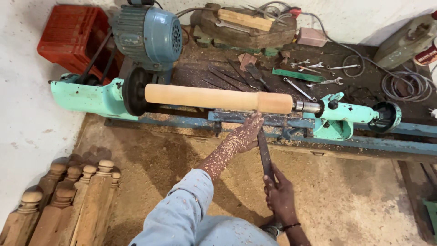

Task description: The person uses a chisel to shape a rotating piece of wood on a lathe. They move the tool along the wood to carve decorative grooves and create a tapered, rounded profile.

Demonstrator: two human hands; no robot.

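Smooth pale wood cylinder (pixel 218 99); dull dark metal chisel (pixel 265 155).

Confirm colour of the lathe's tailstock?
Mint green tailstock, chipped and dusty; the head view shows it clearly.

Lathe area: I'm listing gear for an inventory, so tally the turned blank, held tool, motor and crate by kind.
Wooden cylinder: 1
Chisel in right hand: 1
Blue motor: 1
Red crate: 1
Total: 4

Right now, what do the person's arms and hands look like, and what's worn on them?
The left hand and forearm are bare and speckled with sawdust, below a pushed-up light blue sleeve flecked with chips. The right hand is bare, with a dark band at the wrist.
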